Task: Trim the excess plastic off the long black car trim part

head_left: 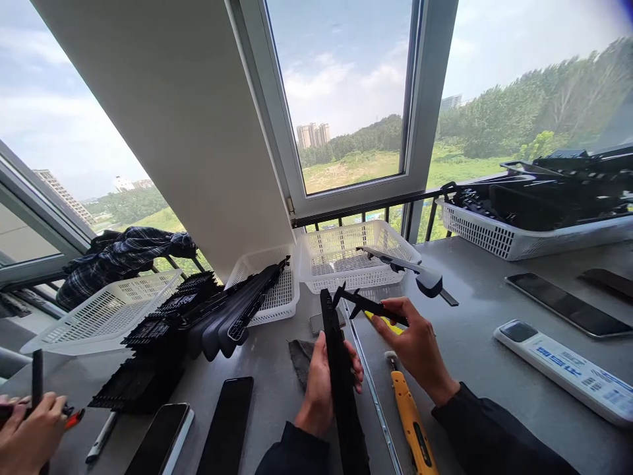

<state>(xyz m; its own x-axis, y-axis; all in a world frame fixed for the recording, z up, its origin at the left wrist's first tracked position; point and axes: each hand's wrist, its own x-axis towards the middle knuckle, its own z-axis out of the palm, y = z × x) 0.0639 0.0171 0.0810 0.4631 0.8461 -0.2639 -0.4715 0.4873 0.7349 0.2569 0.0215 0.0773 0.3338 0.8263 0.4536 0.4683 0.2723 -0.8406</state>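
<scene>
blue print on white remote [568, 364], too blurred to read.

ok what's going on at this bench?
A person in dark sleeves grips a long black plastic strip upright in the left hand, while the right hand holds a dark caliper-like tool against its top end. A yellow utility knife lies on the grey table beside them. At far left, another person's hand holds a black part.
</scene>
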